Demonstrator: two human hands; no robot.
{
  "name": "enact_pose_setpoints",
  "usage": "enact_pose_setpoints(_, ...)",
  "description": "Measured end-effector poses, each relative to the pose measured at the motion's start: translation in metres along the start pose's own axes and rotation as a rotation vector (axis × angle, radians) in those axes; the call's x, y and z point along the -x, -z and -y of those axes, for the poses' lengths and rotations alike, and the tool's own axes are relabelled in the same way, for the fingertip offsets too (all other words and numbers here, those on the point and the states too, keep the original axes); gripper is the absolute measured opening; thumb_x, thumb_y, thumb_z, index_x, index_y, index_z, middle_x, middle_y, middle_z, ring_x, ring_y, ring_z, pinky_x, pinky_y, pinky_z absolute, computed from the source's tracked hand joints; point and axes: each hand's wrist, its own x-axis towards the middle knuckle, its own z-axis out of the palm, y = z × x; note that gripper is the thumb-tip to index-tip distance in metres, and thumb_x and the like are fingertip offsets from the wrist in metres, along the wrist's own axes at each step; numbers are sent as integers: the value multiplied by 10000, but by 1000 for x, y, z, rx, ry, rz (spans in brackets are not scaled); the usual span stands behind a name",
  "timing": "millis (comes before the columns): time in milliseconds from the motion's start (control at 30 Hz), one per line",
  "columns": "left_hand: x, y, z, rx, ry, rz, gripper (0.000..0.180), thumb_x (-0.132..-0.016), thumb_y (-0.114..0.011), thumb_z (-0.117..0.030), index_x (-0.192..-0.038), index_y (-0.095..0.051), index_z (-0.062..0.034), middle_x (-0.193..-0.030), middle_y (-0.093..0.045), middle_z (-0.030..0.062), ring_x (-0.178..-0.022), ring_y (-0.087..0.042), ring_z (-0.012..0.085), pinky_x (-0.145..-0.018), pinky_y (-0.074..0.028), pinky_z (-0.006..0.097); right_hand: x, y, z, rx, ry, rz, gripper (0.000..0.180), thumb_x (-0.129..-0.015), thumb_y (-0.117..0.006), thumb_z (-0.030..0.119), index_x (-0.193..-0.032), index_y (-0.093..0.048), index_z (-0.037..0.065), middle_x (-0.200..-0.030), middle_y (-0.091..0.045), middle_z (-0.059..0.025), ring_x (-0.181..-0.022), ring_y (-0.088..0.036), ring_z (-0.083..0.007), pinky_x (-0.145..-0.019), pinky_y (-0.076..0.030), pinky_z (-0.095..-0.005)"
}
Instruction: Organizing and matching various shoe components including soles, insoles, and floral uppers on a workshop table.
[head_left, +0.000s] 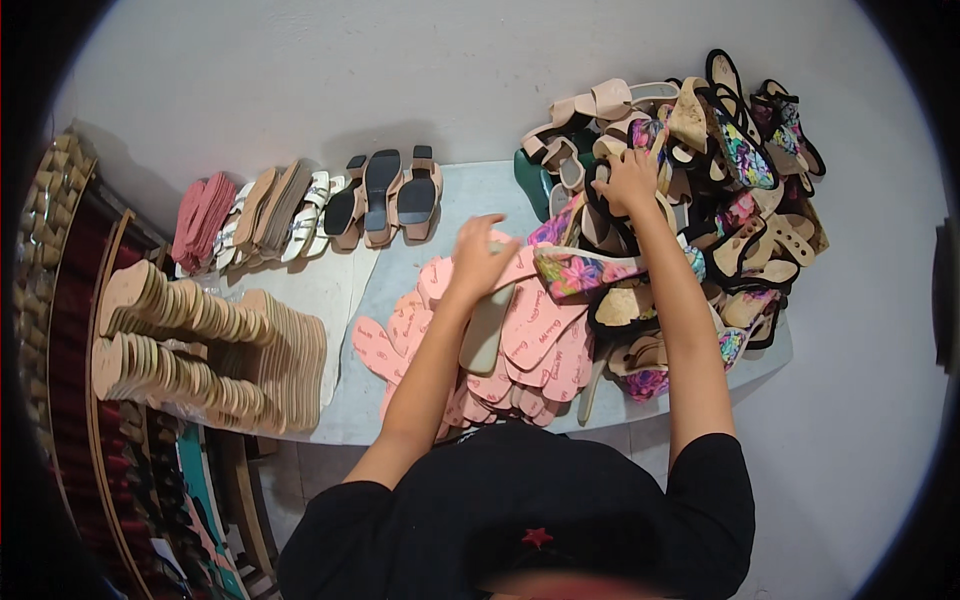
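Note:
My left hand, slightly blurred, is over the near middle of the table with its fingers apart. Below it lies a sandal with a plain grey-green sole and a pink strap, on a heap of pink printed insoles. My right hand reaches into the big pile of sandals at the right. Its fingers are bent over a black-edged sandal, partly hidden among the others. Between my forearms lies a wedge sandal with a flowered side.
Beige sole pieces stand in long rows at the left. Pink, white and tan sandals line the back edge, beside upturned black-soled ones. The pile's far side holds a flowered wedge. Racks stand at the far left.

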Motion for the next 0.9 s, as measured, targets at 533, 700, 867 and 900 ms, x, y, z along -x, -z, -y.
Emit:
enact_pose_setpoints(533,21,-86,-19,-121,-284,296,750,-654,-644,-454,-1301,-400,-162,-1376,-302,114,-1233,-250,452,-992,-271,512,-35,44,44,-73,-184,273,715,-717,-551,552,-1216,-464,48,-1298,-383,-217,-1202,-353,-409,-972,-181,-616)
enact_pose_setpoints(700,29,-80,-25,-144,-351,342,803,-634,-649,-471,-1298,-380,-107,-1356,-284,150,-1206,-272,425,-935,-307,555,-79,-13,88,-218,-174,284,670,-728,-571,493,-1194,-460,25,-1257,-407,-205,-1172,-386,-346,-955,-316,-473)
enact_pose_setpoints(867,28,-64,-17,-113,-277,480,765,-627,-646,-490,-1204,-435,-34,-1367,-271,184,-1258,-238,376,-939,-298,550,-83,-93,95,-94,-335,267,694,-711,-614,422,-1238,-396,26,-1247,-392,-224,-1186,-344,-395,-922,-352,-498)
enact_pose_setpoints(900,30,-67,-6,40,-319,451,746,-635,-652,-471,-1203,-436,-38,-1368,-270,189,-1275,-210,376,-956,-290,530,-84,-107,89,45,-333,247,732,-681,-652,419,-1234,-377,26,-1228,-408,-232,-1196,-335,-394,-923,-361,-501)
